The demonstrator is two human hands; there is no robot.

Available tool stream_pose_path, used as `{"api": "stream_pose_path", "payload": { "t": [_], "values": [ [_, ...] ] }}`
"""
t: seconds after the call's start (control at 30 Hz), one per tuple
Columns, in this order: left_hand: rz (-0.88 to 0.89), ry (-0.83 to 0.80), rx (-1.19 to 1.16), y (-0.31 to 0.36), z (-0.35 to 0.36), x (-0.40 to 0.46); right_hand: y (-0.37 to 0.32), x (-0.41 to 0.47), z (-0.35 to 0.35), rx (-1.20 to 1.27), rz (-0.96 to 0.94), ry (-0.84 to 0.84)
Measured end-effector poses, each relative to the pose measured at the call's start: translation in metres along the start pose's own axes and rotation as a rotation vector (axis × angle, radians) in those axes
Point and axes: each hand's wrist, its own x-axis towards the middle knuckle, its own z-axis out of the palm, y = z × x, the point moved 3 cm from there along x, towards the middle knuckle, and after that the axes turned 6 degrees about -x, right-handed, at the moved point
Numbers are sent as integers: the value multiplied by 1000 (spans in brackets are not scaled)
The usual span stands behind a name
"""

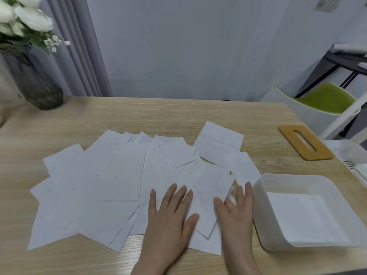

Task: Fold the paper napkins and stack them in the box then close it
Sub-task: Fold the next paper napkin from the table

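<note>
While napkins (119,175) sprawl, box (258,195) open

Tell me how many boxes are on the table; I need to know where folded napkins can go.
1 for certain: the open white box right of the right hand. Another white container shows partly at the right edge.

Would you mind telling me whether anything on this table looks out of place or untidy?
The paper napkins lie scattered, overlapping at all angles, none stacked. The box stands open, its wooden lid lying apart behind it. Nothing looks damaged or spilled.
</note>
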Motion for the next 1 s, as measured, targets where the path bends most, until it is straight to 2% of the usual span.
{"api": "stream_pose_path", "payload": {
  "t": [0.17,0.3,0.5,0.67,0.8,0.9,1.0],
  "values": [
    [8,18,10,-1,1,0,1,1,3,61,45,-81],
    [-4,-3,8,0,0,0,-5,-3,9,-21,27,-177],
    [-42,-11,-111,0,-4,0,3,3,6,-47,138,-176],
    [-106,153,-443,4,-14,2,3,13,-5,-27,157,-185],
    [-297,251,-868,8,-25,3,3,18,-16,83,191,-238],
    [-515,187,-1217,9,-24,8,3,16,-19,149,245,-324],
    [-682,-3,-1385,12,-20,9,1,10,-15,142,275,-422]
  ]
}}
